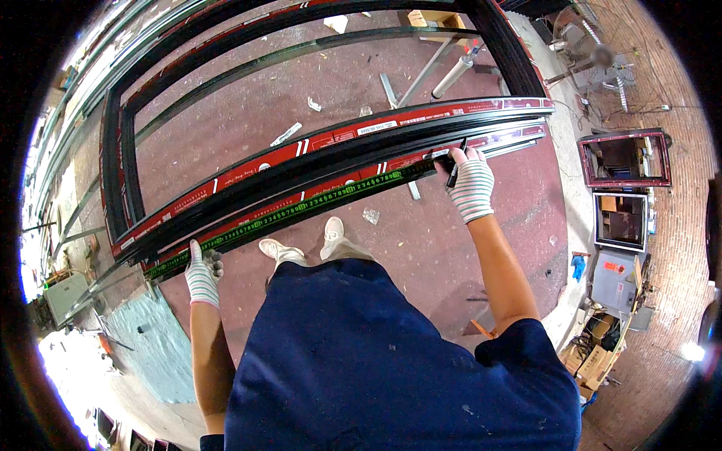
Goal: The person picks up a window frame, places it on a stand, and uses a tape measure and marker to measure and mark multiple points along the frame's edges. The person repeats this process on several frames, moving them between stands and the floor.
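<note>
A long green measuring tape (pixel 304 204) lies stretched along the near edge of a red-filmed frame profile (pixel 282 192). My left hand (pixel 201 278), in a white striped knit glove, is at the tape's left part, its thumb pressed on the tape and its fingers curled in below. Toward the profile's right part is my right hand (pixel 472 184), in a matching glove. It is closed on a black marker pen (pixel 452 177), whose slim dark tip shows above the fingers. Whether this hand also grips the tape's right end cannot be made out.
Large black-and-red frames (pixel 120 173) rest beyond the profile. Inside them lie a white sealant tube (pixel 455 75) and a cardboard box (pixel 436 21). Small window frames (pixel 626 158) lean along the right wall. A pale green sheet (pixel 150 342) covers floor at the left.
</note>
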`<state>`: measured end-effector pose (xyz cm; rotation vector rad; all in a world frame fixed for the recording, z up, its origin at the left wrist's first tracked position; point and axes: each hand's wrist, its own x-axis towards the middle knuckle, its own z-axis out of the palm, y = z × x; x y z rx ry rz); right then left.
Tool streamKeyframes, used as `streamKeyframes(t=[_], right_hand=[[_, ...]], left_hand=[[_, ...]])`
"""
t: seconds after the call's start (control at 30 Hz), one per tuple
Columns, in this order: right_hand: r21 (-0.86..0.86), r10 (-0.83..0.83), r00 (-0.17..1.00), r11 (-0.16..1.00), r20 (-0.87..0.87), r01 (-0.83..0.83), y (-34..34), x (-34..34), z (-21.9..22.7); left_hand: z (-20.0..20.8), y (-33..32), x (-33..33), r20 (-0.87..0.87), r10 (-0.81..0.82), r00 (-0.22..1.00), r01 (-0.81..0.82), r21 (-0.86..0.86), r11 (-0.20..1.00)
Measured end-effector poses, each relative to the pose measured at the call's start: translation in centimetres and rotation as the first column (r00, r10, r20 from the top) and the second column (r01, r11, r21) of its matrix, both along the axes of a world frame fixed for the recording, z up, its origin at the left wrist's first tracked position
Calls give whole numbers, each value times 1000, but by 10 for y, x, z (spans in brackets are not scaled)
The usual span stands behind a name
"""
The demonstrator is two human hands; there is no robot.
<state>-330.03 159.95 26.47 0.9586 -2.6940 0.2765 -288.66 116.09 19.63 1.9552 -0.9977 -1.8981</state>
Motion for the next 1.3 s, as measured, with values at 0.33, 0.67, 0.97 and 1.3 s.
streamKeyframes(t=[0.33, 0.67, 0.97, 1.3], right_hand=[[15, 5, 1000, 1000, -2, -5, 2, -1, -4], [3, 10, 1000, 1000, 11, -10, 3, 0, -5], [-32, 18, 1000, 999, 12, -17, 7, 1, -4], [-187, 110, 994, 977, 20, -104, 14, 5, 28]], left_hand=[[-10, -5, 5, 9, 37, 999, -37, -13, 999], [-6, -4, 6, -3, -1, 1000, 1, 43, 999], [-13, -7, 10, -57, 15, 998, -12, 48, 999], [55, 32, 7, -98, 44, 994, -67, -253, 965]])
